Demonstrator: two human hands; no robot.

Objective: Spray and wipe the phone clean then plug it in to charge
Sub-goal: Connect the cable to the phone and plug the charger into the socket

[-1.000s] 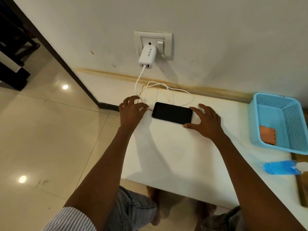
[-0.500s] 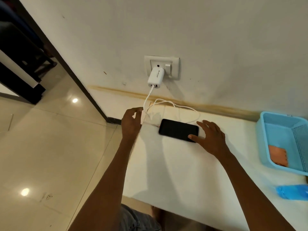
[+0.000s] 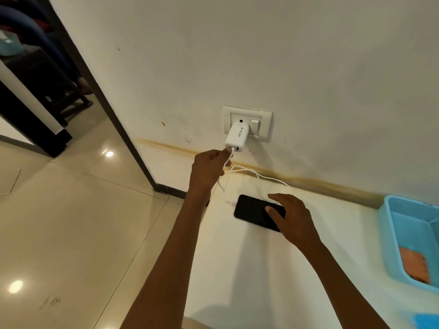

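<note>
Here, left hand (image 3: 210, 166) at frame centre, fingers pinching white cable (image 3: 255, 173) plug at underside of charger (image 3: 236, 138) in wall socket (image 3: 247, 122). Right hand (image 3: 291, 218) open, fingers spread, resting on dark phone (image 3: 251, 211) flat on white surface (image 3: 261, 269). Blue basket (image 3: 389, 233) at right edge.

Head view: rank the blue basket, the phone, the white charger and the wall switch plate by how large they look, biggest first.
1. blue basket, though the frame cuts it off
2. phone
3. wall switch plate, partly covered by the charger
4. white charger

The phone and plate look close in size; the plate is farther away.
</note>
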